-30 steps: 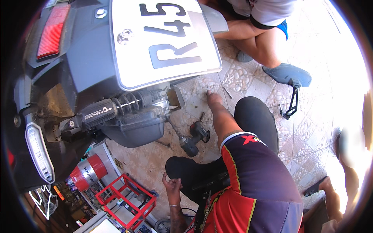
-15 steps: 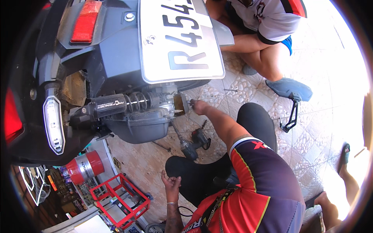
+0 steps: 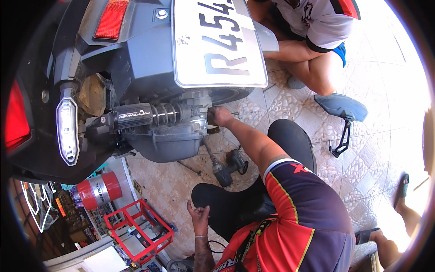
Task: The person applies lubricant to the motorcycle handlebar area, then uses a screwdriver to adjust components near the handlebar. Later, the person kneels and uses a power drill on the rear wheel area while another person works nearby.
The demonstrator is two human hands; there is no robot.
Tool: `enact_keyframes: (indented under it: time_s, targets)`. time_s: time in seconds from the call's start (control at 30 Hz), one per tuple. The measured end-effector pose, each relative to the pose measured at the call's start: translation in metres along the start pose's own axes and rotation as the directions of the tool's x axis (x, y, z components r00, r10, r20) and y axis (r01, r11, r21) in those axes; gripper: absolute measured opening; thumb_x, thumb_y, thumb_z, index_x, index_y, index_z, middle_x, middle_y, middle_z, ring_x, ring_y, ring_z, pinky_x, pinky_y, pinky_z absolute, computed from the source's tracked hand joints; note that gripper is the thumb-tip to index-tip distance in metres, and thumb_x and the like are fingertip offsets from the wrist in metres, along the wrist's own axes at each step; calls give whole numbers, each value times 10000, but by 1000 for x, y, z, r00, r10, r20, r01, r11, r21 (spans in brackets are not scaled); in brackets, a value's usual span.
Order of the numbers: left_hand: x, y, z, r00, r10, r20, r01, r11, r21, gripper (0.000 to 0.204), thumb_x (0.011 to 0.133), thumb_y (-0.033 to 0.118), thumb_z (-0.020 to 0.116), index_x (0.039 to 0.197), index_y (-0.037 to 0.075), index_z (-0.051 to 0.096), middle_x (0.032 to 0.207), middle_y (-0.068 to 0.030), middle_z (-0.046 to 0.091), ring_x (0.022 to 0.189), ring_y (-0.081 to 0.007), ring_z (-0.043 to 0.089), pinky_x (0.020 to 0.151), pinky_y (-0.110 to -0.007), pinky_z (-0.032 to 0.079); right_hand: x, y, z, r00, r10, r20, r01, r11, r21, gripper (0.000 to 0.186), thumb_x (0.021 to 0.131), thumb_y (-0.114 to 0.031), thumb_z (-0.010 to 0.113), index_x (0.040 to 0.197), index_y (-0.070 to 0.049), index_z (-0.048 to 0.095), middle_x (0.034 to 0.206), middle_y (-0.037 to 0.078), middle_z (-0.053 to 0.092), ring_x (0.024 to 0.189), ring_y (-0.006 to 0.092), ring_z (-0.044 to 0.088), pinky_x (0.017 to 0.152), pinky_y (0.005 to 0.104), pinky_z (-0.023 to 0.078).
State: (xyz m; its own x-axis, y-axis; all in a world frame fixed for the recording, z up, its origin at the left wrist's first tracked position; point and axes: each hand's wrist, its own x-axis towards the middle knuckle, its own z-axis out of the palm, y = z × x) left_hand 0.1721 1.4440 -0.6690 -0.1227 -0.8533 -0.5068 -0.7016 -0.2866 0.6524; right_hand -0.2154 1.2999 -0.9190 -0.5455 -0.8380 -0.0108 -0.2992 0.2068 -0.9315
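Observation:
My right hand point(image 3: 220, 116) reaches to the lower rear of a motorbike, at the end of a grey metal part point(image 3: 198, 106) beside the shock absorber point(image 3: 156, 114). Its fingers are bent and partly hidden; what they hold cannot be made out. Just under the fingers shows a small dark brownish piece point(image 3: 213, 130). Near my knee, my left hand point(image 3: 199, 216) is raised with its fingers apart and nothing in it. Between the hands a cordless impact driver point(image 3: 223, 174) lies on the tiles, a long socket bit point(image 3: 209, 152) pointing towards the bike.
A thin metal rod point(image 3: 190, 168) lies on the floor. At lower left stand a red frame point(image 3: 140, 231) and a red drum point(image 3: 99, 190). Another person point(image 3: 312, 50) crouches at upper right, near a dark curved bike part with a bracket point(image 3: 342, 109). Someone's feet point(image 3: 401, 192) show at far right.
My right hand has moved left and slightly up, closer against the bike's metal part. The bike sits a little higher and further right in view. My left hand has kept its pose.

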Motion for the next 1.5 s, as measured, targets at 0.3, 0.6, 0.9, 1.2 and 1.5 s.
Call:
enact_keyframes:
  time_s: [0.3, 0.6, 0.9, 1.2, 1.5]
  targets:
    - [-5, -6, -4, 999, -17, -33, 17, 1000, 7, 946, 888, 116, 754, 1573, 136, 102, 894, -9, 514, 732, -75, 520, 614, -202, 470, -6, -8, 25, 965, -59, -255, -3, 972, -236, 180, 888, -208, 561, 935, -81, 680, 1027, 140, 692, 951, 362, 667, 786, 468, 546]
    - [-5, -2, -3, 999, -15, -38, 16, 999, 43, 940, 895, 128, 743, 1567, 99, 87, 889, -16, 515, 720, -85, 521, 608, -216, 472, 3, 4, 15, 999, 52, -6, -51, 954, -296, 238, 900, -196, 489, 958, -96, 697, 980, 144, 734, 904, 358, 707, 777, 472, 558]
    - [2, 10, 5, 996, -66, -55, 68, 997, 45, 973, 874, 94, 756, 1572, 132, 78, 867, -20, 526, 677, -92, 523, 594, -227, 481, 22, 10, 8, 959, 268, 96, -267, 963, -31, 476, 820, -446, 648, 1116, -78, 713, 1129, 224, 696, 1081, 383, 658, 945, 466, 529]
    - [2, 10, 1, 996, -59, -70, 65, 994, 89, 1055, 854, 92, 782, 1580, 161, 20, 835, -21, 546, 641, -101, 544, 580, -240, 482, 21, 11, 8, 993, 115, -8, -115, 992, -43, 462, 831, -432, 656, 1131, -82, 691, 1093, 199, 710, 1025, 362, 679, 888, 464, 550]
    - [-6, 5, 1, 995, -44, -95, 49, 997, 54, 1083, 842, 52, 772, 1588, 163, -5, 791, -6, 542, 610, -89, 522, 559, -226, 457, -6, 55, 14, 729, 684, -6, -683, 728, -56, 358, 973, -296, 500, 1198, -73, 667, 1296, 193, 635, 1156, 359, 643, 953, 451, 530]
